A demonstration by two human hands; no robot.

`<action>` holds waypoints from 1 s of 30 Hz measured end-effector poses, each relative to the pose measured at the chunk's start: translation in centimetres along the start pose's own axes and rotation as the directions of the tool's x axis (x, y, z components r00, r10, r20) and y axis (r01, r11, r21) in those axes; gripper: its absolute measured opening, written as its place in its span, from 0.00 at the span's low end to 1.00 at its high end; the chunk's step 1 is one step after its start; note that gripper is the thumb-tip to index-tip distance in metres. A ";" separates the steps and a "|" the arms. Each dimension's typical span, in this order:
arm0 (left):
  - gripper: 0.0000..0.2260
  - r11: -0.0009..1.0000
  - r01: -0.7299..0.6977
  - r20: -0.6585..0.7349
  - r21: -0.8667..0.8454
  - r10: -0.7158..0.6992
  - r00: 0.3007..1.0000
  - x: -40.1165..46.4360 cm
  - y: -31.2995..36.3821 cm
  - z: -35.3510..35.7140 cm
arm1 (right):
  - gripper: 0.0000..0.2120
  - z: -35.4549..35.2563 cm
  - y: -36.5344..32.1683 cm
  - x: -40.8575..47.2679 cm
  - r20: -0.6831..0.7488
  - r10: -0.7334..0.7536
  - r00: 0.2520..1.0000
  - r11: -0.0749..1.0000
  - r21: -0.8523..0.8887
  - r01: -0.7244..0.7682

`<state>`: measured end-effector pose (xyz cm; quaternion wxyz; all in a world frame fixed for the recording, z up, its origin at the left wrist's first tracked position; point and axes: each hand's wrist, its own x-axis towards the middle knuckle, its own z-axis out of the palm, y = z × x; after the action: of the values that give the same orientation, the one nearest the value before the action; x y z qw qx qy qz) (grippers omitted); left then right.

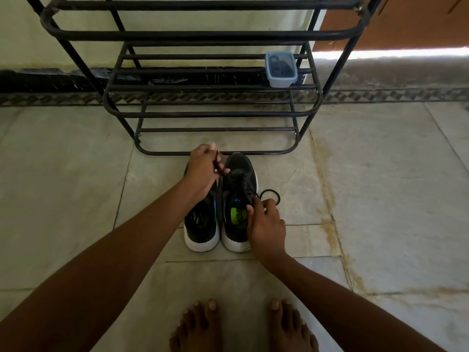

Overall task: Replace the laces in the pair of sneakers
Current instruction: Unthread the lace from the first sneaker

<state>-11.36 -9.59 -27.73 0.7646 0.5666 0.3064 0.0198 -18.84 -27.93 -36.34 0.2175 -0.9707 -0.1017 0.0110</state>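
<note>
I see two black sneakers with white soles standing side by side on the tile floor (380,186), just in front of the black metal shoe rack (210,113), with the toes toward the rack and the heels toward me. The left sneaker (201,224) is partly hidden under my left arm. The right sneaker (238,194) shows a green insole inside and dark laces over its tongue.

My left hand (203,171) is over the front part of the left sneaker, and its fingers are curled and pinch a dark lace (218,165) that goes toward the right sneaker. My right hand (265,224) is at the right side of the right sneaker, near the opening; its fingers are bent and pinch the lace at the upper eyelets, as far as I can see. A loop of black lace (270,193) lies on the floor just beside the right sneaker, above my right hand.

On a lower shelf of the rack, at the right end, stands a small plastic box (281,69) with a clear lid and something dark inside. My bare feet (243,326) are at the bottom edge, near the heels of the sneakers.
</note>
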 end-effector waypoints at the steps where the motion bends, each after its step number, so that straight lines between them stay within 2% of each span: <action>1: 0.11 0.998 -0.034 0.034 0.043 0.033 0.999 0.0 -0.1 -0.2 | 0.25 0.0 0.1 0.0 0.001 0.001 1.000 1.000 -0.005 -0.001; 2: 0.11 0.975 -0.116 0.081 0.189 0.102 0.991 -0.2 -0.2 -0.5 | 0.25 0.0 0.1 0.0 0.001 0.002 1.000 1.000 -0.009 -0.002; 3: 0.11 0.887 -0.245 0.174 0.390 0.191 0.966 -0.3 -0.3 -0.7 | 0.25 0.0 0.1 0.0 -0.001 0.004 1.000 1.000 -0.014 -0.004; 4: 0.11 0.714 -0.393 0.315 0.580 0.249 0.916 -0.5 -0.3 -1.0 | 0.25 0.0 0.1 0.1 -0.004 0.007 1.000 1.000 -0.018 -0.007; 5: 0.11 0.493 -0.524 0.484 0.694 0.219 0.847 -0.8 -0.2 -1.1 | 0.25 0.0 0.1 0.1 -0.008 0.010 1.000 1.000 -0.020 -0.010; 6: 0.11 0.279 -0.618 0.614 0.735 0.114 0.781 -1.1 0.0 -1.2 | 0.25 -0.1 0.0 0.1 -0.006 0.010 1.000 1.000 -0.021 -0.010; 7: 0.12 0.090 -0.672 0.675 0.735 -0.008 0.738 -1.3 0.1 -1.0 | 0.26 -0.1 0.1 0.1 0.001 0.011 1.000 1.000 -0.021 -0.011; 8: 0.13 -0.064 -0.693 0.688 0.718 -0.092 0.720 -1.4 0.3 -0.9 | 0.26 -0.2 0.0 0.1 0.010 0.012 1.000 1.000 -0.021 -0.011; 9: 0.13 -0.141 -0.691 0.680 0.709 -0.122 0.723 -1.3 0.5 -0.9 | 0.26 -0.2 0.1 0.1 0.017 0.011 1.000 1.000 -0.021 -0.011; 10: 0.12 -0.146 -0.684 0.675 0.715 -0.112 0.730 -1.0 0.6 -0.9 | 0.26 -0.2 0.1 0.0 0.020 0.011 1.000 1.000 -0.018 -0.011; 11: 0.10 -0.101 -0.684 0.678 0.723 -0.084 0.730 -0.8 0.7 -1.0 | 0.26 -0.2 0.1 0.0 0.020 0.012 1.000 1.000 -0.012 -0.012; 15: 0.05 0.263 -0.640 0.608 0.722 0.200 0.768 -0.7 0.6 -1.5 | 0.27 -0.4 0.1 0.0 0.024 0.001 1.000 1.000 0.025 -0.002; 16: 0.04 0.345 -0.620 0.576 0.705 0.231 0.784 -0.9 0.5 -1.6 | 0.26 -0.5 0.0 0.0 0.030 -0.002 1.000 0.999 0.035 0.001; 18: 0.07 0.537 -0.542 0.518 0.646 0.213 0.828 -1.1 0.5 -1.8 | 0.25 -0.5 0.0 0.0 0.040 -0.004 0.999 0.999 0.048 0.002; 20: 0.11 0.761 -0.409 0.395 0.504 0.218 0.893 -1.2 1.4 -1.8 | 0.26 -0.4 0.0 0.1 0.037 -0.006 0.999 0.999 0.042 0.004; 21: 0.11 0.814 -0.366 0.353 0.452 0.214 0.911 -1.2 2.0 -1.9 | 0.27 -0.3 0.1 0.2 0.026 -0.010 1.000 1.000 0.030 0.010; 22: 0.10 0.811 -0.364 0.364 0.458 0.202 0.909 -1.2 2.6 -2.2 | 0.27 -0.2 0.2 0.2 0.022 -0.015 1.000 1.000 0.019 0.015; 24: 0.12 0.670 -0.451 0.511 0.590 0.123 0.851 -1.4 3.6 -2.7 | 0.27 -0.2 0.4 0.1 0.020 -0.031 0.999 1.000 0.001 0.031; 26: 0.15 0.532 -0.505 0.639 0.680 -0.091 0.764 -2.2 3.6 -2.9 | 0.25 -0.6 0.7 0.2 -0.011 -0.061 0.998 0.998 -0.016 0.061; 27: 0.15 0.487 -0.505 0.653 0.712 -0.196 0.732 -2.5 3.2 -2.9 | 0.24 -1.0 0.9 0.4 -0.042 -0.078 0.996 0.997 -0.017 0.078; 28: 0.14 0.430 -0.515 0.647 0.741 -0.251 0.720 -2.7 2.6 -2.8 | 0.23 -1.3 1.1 0.9 -0.081 -0.099 0.992 0.995 -0.005 0.099; 30: 0.14 0.274 -0.563 0.620 0.779 -0.213 0.755 -2.8 1.2 -2.4 | 0.20 -2.2 1.4 2.5 -0.140 -0.148 0.979 0.983 0.090 0.161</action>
<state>-14.42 -8.20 -25.83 0.3202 0.9067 -0.0851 -0.2609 -16.01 -29.64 -34.87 0.2729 -0.9462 -0.1614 -0.0656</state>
